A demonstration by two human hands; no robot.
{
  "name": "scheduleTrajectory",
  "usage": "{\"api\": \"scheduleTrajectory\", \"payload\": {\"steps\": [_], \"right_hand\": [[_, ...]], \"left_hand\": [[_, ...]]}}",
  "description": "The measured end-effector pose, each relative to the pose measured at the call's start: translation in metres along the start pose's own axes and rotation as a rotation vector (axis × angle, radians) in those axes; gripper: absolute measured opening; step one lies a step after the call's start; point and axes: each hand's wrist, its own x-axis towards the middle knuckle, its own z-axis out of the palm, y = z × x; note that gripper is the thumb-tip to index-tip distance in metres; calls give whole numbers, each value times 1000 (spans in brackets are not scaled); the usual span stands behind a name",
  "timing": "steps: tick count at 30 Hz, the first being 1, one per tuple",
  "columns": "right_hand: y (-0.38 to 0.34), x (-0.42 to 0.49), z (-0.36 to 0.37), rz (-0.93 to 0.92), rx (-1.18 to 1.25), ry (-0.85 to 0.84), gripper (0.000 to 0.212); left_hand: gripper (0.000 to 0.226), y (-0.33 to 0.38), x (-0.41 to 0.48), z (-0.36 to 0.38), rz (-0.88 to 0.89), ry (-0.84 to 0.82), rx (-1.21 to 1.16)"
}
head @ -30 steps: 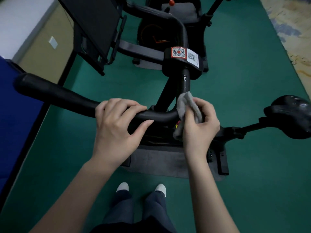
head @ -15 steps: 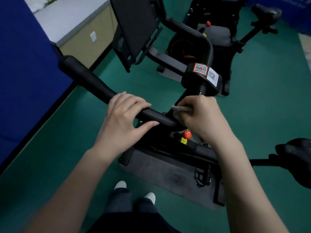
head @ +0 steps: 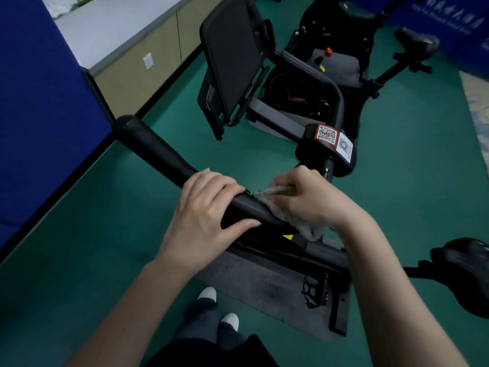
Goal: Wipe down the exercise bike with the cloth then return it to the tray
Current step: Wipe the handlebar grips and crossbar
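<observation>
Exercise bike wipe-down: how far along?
Done: no finished part can be told from this view. In hand: the right hand grips the cloth against the handlebar, beside the left hand, which holds the bar. Left: likely the saddle, then the cloth's return to the tray, which is out of view.

The light is dim and flat, with a cool cast over the green floor [head: 397, 207] and only soft, faint shadows. The black handlebar [head: 158, 157] carries a weak sheen but shows little detail. Wide-angle distortion bends lines near the edges, and the saddle [head: 465, 274] at the right edge is smeared by blur.
</observation>
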Motion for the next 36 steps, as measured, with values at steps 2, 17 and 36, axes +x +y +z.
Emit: {"api": "scheduleTrajectory", "payload": {"steps": [2,17,36], "right_hand": [[2,0,-3,15,-6,-25,23],[7,-12,-13,-137,-201,-80,14],[82,-6,-17,-371,-101,475,16]], "left_hand": [[51,-2,-1,1,6,5,-12],[55,-1,0,4,11,27,-11],[36,87,7,53,-205,72,43]]}}
